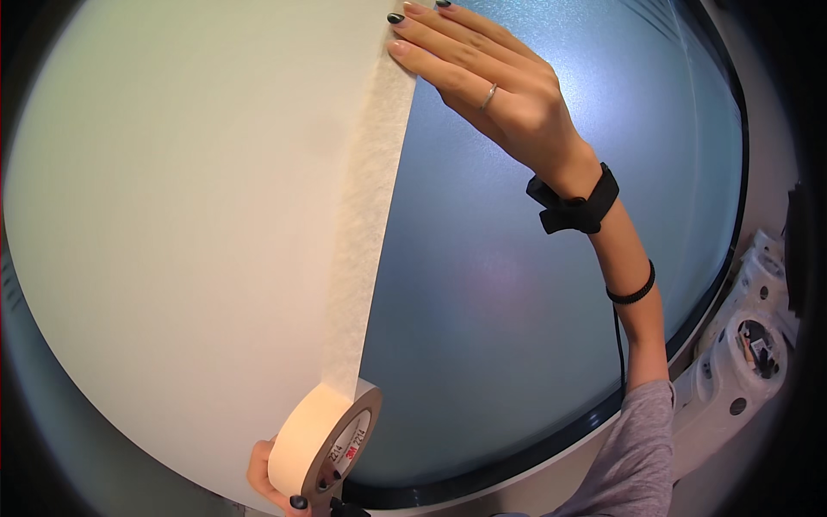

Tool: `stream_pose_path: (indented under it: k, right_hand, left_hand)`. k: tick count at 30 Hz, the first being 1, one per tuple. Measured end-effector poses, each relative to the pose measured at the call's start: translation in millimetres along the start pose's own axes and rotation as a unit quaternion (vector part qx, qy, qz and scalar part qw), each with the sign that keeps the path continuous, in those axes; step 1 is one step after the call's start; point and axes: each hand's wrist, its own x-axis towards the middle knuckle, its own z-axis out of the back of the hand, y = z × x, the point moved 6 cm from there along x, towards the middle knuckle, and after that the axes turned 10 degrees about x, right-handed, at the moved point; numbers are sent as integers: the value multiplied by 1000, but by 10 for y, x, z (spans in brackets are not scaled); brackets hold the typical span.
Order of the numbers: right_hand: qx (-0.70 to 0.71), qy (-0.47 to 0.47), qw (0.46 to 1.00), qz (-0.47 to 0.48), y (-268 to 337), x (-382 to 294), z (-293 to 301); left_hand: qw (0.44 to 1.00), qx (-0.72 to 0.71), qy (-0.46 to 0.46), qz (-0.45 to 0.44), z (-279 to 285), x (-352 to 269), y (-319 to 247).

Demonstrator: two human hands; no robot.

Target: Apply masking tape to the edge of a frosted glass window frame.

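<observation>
My left hand (263, 472) grips a roll of 3M masking tape (303, 443) at the bottom of the view, some fingers inside its core. From the roll a strip of cream masking tape (368, 213) runs up along the straight right edge of a large white sheet (194, 226). Near the top, my right hand (491, 81) lies flat with its fingers stretched out, fingertips on the strip. Its thumb is mostly hidden beneath the palm. Under my right arm is a smooth blue-grey tabletop (491, 323).
A black edge (581, 430) rims the tabletop. At the right stand white plastic-wrapped objects (717, 381) with round holes, their kind unclear. A black strap with a small device (578, 203) sits on my right wrist, and a thin black cable (619, 349) hangs by the forearm.
</observation>
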Motion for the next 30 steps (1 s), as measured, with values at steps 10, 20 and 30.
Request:
stream_pose_path:
  k: [10, 20, 30]
  right_hand:
    - [209, 97, 973, 17, 379, -376, -185]
    - [144, 40, 985, -83, -1033, 80, 11]
    - [52, 92, 982, -158, -1294, 304, -54]
  left_hand:
    - [995, 10, 77, 67, -114, 23, 141]
    - [994, 64, 79, 40, -164, 17, 120]
    - [991, 36, 94, 90, -71, 41, 139]
